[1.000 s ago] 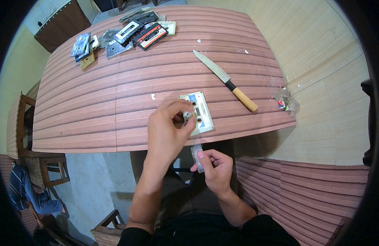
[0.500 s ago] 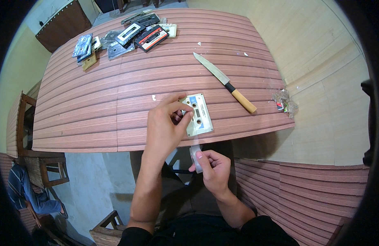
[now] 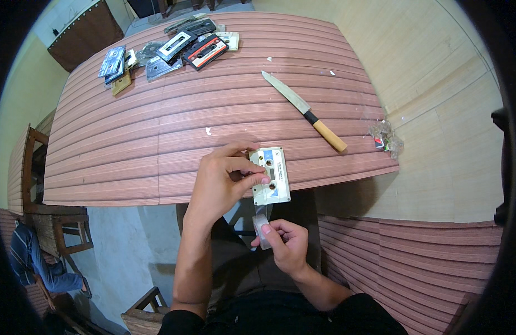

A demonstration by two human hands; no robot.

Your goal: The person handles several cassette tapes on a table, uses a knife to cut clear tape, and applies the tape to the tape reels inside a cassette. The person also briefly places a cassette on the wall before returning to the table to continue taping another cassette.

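A white cassette tape with a blue and white label lies at the table's near edge, its lower end reaching past the edge. My left hand grips it by its left side, thumb and fingers closed over the face. Below the edge, my right hand pinches a roll of clear adhesive tape between thumb and fingers. A short clear strip runs from the roll up to the cassette's lower end; where it sticks on is hard to make out.
Right of the cassette lies a knife with a wooden handle. A pile of cassettes sits at the far left. Crumpled clear wrapping rests by the right wall. At lower left a person sits near wooden stools.
The cassette has moved toward me, past the table edge, with my left hand on it. My right hand and the tape roll have dropped slightly lower and left.
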